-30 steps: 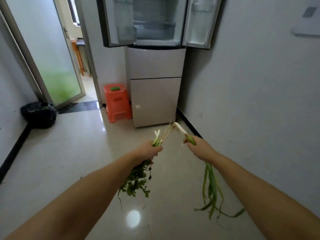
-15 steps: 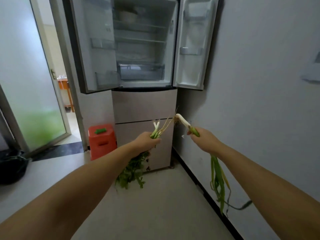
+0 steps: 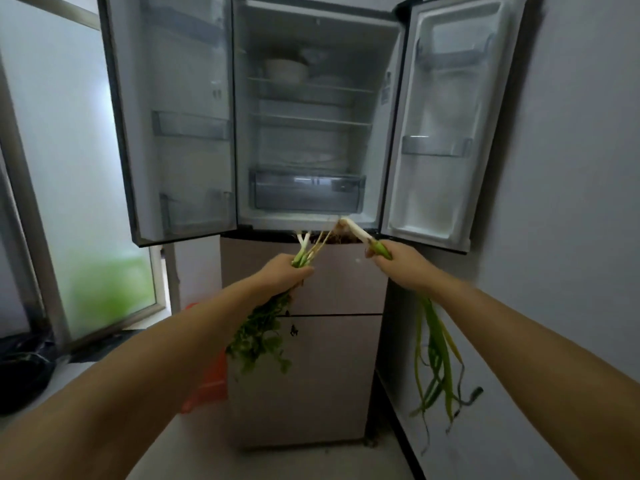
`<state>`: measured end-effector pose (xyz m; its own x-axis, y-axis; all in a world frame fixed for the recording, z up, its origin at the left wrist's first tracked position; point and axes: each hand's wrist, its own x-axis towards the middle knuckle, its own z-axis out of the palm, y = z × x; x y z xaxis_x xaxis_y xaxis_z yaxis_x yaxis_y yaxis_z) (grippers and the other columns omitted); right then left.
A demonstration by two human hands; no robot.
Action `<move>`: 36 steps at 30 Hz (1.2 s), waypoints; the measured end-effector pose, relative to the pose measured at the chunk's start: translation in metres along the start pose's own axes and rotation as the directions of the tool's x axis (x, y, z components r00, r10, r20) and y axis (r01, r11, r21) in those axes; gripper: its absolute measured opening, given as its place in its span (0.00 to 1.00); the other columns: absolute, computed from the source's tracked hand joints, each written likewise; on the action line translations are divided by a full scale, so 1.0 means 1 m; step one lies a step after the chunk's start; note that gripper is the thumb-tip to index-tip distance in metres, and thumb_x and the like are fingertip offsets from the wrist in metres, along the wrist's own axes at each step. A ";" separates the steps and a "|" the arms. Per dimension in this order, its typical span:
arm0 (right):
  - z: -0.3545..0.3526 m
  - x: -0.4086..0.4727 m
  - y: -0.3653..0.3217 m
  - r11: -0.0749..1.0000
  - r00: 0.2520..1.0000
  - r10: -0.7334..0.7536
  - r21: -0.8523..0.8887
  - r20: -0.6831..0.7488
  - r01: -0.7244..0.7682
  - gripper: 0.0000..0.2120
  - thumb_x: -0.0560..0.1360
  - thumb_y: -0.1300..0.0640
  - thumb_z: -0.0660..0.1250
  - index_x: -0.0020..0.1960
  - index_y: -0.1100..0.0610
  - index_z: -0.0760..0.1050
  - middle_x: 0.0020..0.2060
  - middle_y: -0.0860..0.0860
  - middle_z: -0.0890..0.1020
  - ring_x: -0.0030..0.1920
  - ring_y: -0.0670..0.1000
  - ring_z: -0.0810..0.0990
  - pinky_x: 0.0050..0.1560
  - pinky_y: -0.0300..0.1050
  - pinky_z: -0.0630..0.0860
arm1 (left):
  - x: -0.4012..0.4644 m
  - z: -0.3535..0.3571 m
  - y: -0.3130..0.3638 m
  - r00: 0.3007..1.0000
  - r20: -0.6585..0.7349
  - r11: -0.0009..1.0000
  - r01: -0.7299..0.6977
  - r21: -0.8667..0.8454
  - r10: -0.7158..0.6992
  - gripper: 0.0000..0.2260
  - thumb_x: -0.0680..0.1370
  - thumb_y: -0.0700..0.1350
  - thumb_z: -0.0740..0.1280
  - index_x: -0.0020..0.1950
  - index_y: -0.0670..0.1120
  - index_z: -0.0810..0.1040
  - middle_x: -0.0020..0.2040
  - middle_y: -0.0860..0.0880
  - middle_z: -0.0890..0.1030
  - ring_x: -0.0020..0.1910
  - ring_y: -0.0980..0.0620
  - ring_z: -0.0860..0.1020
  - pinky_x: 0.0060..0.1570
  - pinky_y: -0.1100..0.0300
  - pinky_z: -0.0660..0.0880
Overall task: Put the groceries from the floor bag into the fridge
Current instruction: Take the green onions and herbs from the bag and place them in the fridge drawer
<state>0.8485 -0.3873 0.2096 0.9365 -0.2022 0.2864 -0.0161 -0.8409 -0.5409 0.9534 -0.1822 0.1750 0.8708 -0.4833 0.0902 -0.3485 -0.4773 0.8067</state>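
— How are your arms set?

— Both of yours reach forward, stretched out in front of the fridge (image 3: 304,282). Your left hand (image 3: 284,271) is a fist wrapped around a bunch of herbs (image 3: 258,341), knuckles up. Your right hand (image 3: 403,266) is curled around a spring onion (image 3: 438,355) near its pale end.

— And where do the greens sit against your hands?

— The herb stalks poke up out of your left fist, white and green tips pointing at the fridge's lower edge, while the leafy part hangs below your wrist. The onion's white root end rises up and to the left from your right hand, reaching toward the herb stalks; whether they touch, you cannot tell. Its long green leaves droop well below your right forearm, near the wall (image 3: 571,237).

— And the fridge?

— Straight ahead, both upper doors swung wide. The left door (image 3: 173,116) and right door (image 3: 446,116) show their shelves. Inside there is a white bowl (image 3: 285,69) on the top shelf and a clear drawer (image 3: 306,190) at the bottom. Both hands are just below that open compartment.
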 end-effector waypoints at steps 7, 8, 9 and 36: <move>0.021 0.156 0.052 0.995 0.995 -0.096 -0.007 0.023 0.096 0.09 0.81 0.56 0.55 0.54 0.53 0.74 0.39 0.49 0.75 0.36 0.48 0.73 0.33 0.41 0.66 | 0.138 0.003 -0.012 0.994 -0.066 0.995 0.082 -0.062 -0.086 0.09 0.78 0.49 0.65 0.43 0.46 0.75 0.34 0.47 0.75 0.32 0.51 0.73 0.39 0.56 0.74; 0.026 0.180 0.057 0.993 0.992 -0.119 -0.019 0.032 0.120 0.10 0.81 0.56 0.55 0.54 0.54 0.74 0.41 0.51 0.76 0.38 0.50 0.74 0.34 0.42 0.68 | 0.159 0.001 -0.014 0.992 -0.082 0.994 0.087 -0.059 -0.092 0.08 0.78 0.49 0.65 0.44 0.45 0.76 0.34 0.47 0.75 0.32 0.51 0.73 0.37 0.57 0.74; 0.028 0.201 0.061 0.989 0.989 -0.144 -0.037 0.033 0.145 0.10 0.80 0.56 0.56 0.55 0.55 0.75 0.43 0.52 0.77 0.41 0.52 0.75 0.37 0.43 0.69 | 0.178 -0.001 -0.016 0.991 -0.095 0.994 0.091 -0.055 -0.095 0.09 0.78 0.49 0.65 0.45 0.45 0.76 0.34 0.47 0.75 0.32 0.51 0.73 0.35 0.59 0.73; 0.010 0.843 0.031 0.482 0.859 -0.511 -0.815 0.036 0.321 0.16 0.82 0.52 0.50 0.66 0.54 0.68 0.62 0.59 0.75 0.58 0.59 0.76 0.53 0.48 0.71 | 0.714 -0.182 -0.020 0.889 -0.448 0.973 -0.010 -0.229 -0.097 0.09 0.78 0.44 0.63 0.40 0.42 0.70 0.33 0.45 0.71 0.28 0.49 0.71 0.27 0.59 0.74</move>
<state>1.6411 -0.5786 0.4261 0.8253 0.2740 0.4938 0.0075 -0.8796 0.4756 1.6452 -0.3842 0.3294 0.9631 -0.0545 0.2637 -0.2679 -0.2916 0.9183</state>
